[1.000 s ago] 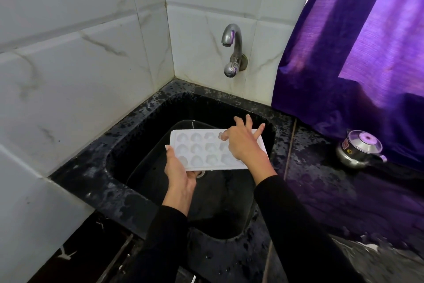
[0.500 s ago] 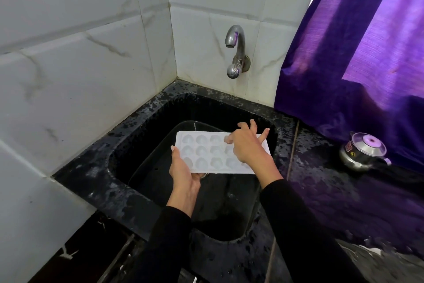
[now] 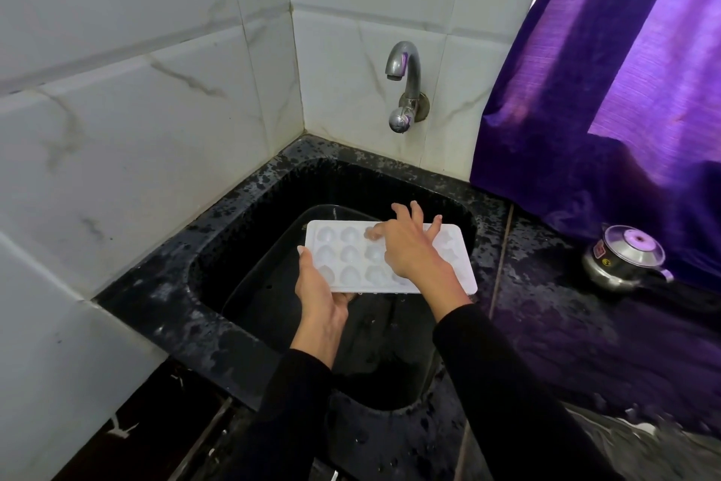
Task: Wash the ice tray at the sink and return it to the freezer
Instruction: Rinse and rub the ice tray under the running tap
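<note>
A white ice tray (image 3: 343, 258) with rounded cups is held level above the black sink (image 3: 242, 231). My left hand (image 3: 318, 291) grips its near left corner from below, thumb along the left edge. My right hand (image 3: 409, 246) lies on top of the tray's middle with fingers spread, fingertips pressing into the cups. It covers several cups. The steel tap (image 3: 404, 86) on the back wall is above the tray, and no water runs from it.
A dark tub (image 3: 265, 285) sits inside the sink under the tray. The wet black counter (image 3: 546, 305) runs to the right, with a steel pot (image 3: 620, 258) on it below a purple curtain (image 3: 624, 90). White tiled walls close the left and back.
The tray and both hands stay over the sink. My right hand's fingers have slid across the cups and spread wider.
</note>
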Demonstrator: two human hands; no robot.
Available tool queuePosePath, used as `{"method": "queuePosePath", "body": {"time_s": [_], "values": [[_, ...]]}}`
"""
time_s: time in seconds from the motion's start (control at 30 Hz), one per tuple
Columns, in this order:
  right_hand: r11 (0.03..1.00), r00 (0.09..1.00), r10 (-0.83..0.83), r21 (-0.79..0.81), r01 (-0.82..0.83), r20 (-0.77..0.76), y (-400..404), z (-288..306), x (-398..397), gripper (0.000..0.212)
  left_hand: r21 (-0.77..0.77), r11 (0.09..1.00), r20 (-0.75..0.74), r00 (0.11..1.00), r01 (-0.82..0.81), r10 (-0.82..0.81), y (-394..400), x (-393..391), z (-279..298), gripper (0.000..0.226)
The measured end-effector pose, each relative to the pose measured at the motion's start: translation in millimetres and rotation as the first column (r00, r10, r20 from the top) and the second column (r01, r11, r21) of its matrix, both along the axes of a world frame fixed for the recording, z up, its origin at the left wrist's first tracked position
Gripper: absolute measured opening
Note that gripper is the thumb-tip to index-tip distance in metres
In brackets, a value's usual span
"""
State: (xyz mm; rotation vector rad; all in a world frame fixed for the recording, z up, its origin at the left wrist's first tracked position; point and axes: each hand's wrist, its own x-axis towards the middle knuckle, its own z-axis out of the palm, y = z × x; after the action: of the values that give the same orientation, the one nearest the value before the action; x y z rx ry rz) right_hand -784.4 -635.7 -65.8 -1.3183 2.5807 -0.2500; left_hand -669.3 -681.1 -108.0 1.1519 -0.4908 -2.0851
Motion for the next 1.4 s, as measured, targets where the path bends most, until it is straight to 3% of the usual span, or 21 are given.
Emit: {"method": "queuePosePath", "body": {"time_s": [1.0, 1.3, 1.4], "values": [[1.0, 0.998, 0.024, 0.014, -0.023, -0.051, -1.0, 2.3, 2.0, 0.072, -0.009, 1.0, 0.001, 1.0, -0.011, 0.011, -1.8, -1.2, -0.3, 0.051], [0.988, 1.0, 0.016, -0.154, -0.018, -0.015, -3.5, 6.7, 4.4, 0.057, 0.0, 1.0, -0.037, 0.999, -0.005, 0.005, -1.3, -1.5, -3.5, 0.051], [0.989, 0.998, 0.064, -0.133, -0.065, -0.011, -8.0, 7.5, 9.4, 0.056, 0.002, 1.0, -0.041, 0.999, -0.001, 0.002, -0.8, -2.6, -2.5, 0.053]]}}
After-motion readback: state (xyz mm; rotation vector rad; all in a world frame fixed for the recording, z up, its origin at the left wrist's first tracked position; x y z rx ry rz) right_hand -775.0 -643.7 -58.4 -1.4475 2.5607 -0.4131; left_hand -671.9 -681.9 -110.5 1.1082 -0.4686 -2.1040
